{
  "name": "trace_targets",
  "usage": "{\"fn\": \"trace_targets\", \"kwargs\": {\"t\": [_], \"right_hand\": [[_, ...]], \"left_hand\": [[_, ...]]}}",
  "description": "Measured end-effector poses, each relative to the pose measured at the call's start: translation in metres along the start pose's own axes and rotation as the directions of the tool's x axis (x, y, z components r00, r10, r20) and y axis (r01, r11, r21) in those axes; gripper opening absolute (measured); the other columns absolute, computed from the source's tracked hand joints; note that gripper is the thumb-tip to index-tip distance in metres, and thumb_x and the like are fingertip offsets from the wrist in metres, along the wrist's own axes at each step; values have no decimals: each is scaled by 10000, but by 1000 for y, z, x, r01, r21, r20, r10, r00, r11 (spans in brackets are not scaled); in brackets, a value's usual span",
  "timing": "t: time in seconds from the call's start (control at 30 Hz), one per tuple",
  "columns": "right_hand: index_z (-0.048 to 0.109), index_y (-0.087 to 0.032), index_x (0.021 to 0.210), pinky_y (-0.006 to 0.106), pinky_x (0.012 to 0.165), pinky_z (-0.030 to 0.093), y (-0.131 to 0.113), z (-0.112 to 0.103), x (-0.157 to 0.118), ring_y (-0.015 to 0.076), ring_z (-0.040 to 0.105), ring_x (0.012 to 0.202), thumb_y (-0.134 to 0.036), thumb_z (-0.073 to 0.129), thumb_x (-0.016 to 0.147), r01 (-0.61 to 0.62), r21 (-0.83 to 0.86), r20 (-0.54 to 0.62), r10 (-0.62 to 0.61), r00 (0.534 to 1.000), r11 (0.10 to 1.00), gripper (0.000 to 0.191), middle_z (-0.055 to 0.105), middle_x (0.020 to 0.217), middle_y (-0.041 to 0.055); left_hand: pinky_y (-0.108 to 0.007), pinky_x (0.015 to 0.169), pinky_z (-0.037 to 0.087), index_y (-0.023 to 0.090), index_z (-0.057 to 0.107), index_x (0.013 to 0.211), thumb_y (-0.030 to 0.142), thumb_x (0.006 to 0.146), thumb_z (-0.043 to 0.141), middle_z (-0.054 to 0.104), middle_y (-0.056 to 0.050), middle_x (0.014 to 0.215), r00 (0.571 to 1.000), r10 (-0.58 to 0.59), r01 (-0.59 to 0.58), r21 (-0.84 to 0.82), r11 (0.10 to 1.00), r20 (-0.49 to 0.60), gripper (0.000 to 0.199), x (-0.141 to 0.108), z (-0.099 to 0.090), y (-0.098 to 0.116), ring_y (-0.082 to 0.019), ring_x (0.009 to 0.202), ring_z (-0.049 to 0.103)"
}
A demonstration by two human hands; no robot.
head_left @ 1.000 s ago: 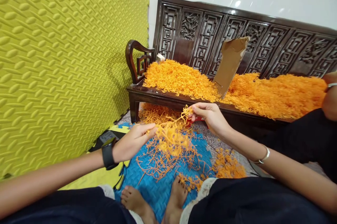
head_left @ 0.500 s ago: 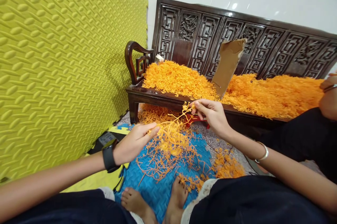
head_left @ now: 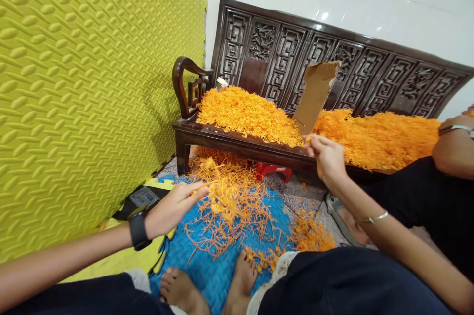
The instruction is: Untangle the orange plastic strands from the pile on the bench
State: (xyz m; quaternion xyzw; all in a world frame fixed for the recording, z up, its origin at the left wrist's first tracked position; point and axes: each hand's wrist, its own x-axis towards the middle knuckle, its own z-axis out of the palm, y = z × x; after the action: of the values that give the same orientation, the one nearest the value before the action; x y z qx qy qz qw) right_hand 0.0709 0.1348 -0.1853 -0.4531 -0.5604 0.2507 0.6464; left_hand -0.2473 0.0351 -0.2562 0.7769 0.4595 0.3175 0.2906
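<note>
My left hand (head_left: 174, 209), wearing a dark watch, is closed on an orange branched plastic sprue (head_left: 224, 196), whose limbs fan out past the fingertips and look slightly blurred. At the front edge of the dark carved wooden bench (head_left: 237, 139), my right hand (head_left: 329, 157) pinches a small orange plastic piece (head_left: 307, 139), its shape mostly covered by the fingers. On the bench seat lies a heap of small orange plastic pieces (head_left: 248, 112), just left of that hand. Beneath my left hand, thin bare orange sprues (head_left: 213, 236) are piled on the floor.
An upright cardboard divider (head_left: 316, 93) separates the left heap from a second orange heap (head_left: 385, 139). A red stool (head_left: 274, 169) sits under the bench. Another person's arm (head_left: 455, 147) is at the right. Blue matting (head_left: 196, 275) covers the floor; a yellow mat (head_left: 92, 83) stands left.
My hands have moved apart. The right one has pulled away from the sprue, rightward to the bench edge, with a small orange piece; the left, still holding the sprue, has shifted left and down.
</note>
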Motion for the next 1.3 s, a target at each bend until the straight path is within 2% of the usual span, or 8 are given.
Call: {"fn": "trace_targets", "kwargs": {"t": [0.07, 0.2, 0.4, 0.53, 0.83, 1.0, 1.2, 1.3], "right_hand": [[644, -138, 739, 202, 463, 341, 16, -6, -6, 64, 450, 492, -365, 644, 665, -97, -70, 205, 109, 973, 993, 239, 600, 686, 37], [668, -99, 784, 211, 485, 401, 40, 8, -4, 106, 528, 550, -275, 695, 618, -321, -364, 543, 479, 690, 874, 243, 630, 706, 79], [469, -211, 1212, 206, 726, 480, 33, 20, 114, 110, 574, 894, -48, 617, 621, -265, -259, 296, 338, 893, 929, 631, 491, 1206, 102], [387, -259, 1286, 281, 865, 458, 35, 26, 133, 175, 475, 1126, -91, 643, 635, -177, -330, 377, 301, 876, 927, 719, 409, 1305, 92], [513, -159, 1174, 277, 809, 464, -12, 72, -49, 132, 583, 888, -384, 514, 818, -60, -189, 971, 196, 136, 980, 421, 603, 1060, 83], [535, -120, 1135, 211, 561, 413, -11, 77, -80, 99, 526, 640, -465, 620, 710, 154, -375, 903, 323, 282, 914, 553, 605, 756, 31], [626, -100, 749, 205, 530, 407, 11, 81, -72, 77, 515, 529, -389, 708, 605, 4, -414, 906, 412, 96, 910, 333, 579, 593, 1], [612, -114, 697, 217, 561, 426, 5, 73, -63, 89, 550, 552, -279, 728, 570, -56, -388, 909, 392, 140, 920, 238, 609, 613, 9]], "left_hand": [[-219, 558, 301, 164, 386, 635, 451, 887, 292, 360, 40, 613, 1000, -3, 3, 6, 1000, 16, 394, 2, 2, -8, -102, 590, 352], [-224, 579, 300, 161, 439, 676, 447, 900, 260, 403, 32, 623, 994, 30, -40, 92, 995, 107, 405, 5, 7, -9, -114, 604, 401], [-230, 559, 268, 165, 460, 704, 447, 913, 238, 407, 25, 590, 974, 33, -99, 285, 953, 226, 414, -1, 10, -11, -126, 577, 452], [-230, 528, 248, 167, 442, 705, 425, 925, 217, 366, 34, 558, 967, 64, -148, 340, 929, 247, 407, -1, 7, -11, -119, 531, 448], [-251, 459, 202, 179, 486, 787, 396, 938, 179, 384, 37, 474, 896, 199, -387, 480, 787, 397, 405, 3, 28, 1, -130, 438, 413], [-262, 443, 192, 185, 474, 778, 383, 942, 183, 478, 22, 492, 846, 244, -483, 486, 728, 474, 388, -3, 41, 0, -125, 409, 425], [-273, 433, 177, 182, 458, 788, 366, 942, 177, 490, 17, 488, 822, 251, -529, 524, 667, 512, 370, -3, 45, 5, -135, 397, 423], [-270, 439, 178, 180, 471, 799, 362, 939, 204, 479, 20, 496, 834, 214, -496, 521, 694, 509, 352, -3, 44, 4, -134, 406, 413]]}}
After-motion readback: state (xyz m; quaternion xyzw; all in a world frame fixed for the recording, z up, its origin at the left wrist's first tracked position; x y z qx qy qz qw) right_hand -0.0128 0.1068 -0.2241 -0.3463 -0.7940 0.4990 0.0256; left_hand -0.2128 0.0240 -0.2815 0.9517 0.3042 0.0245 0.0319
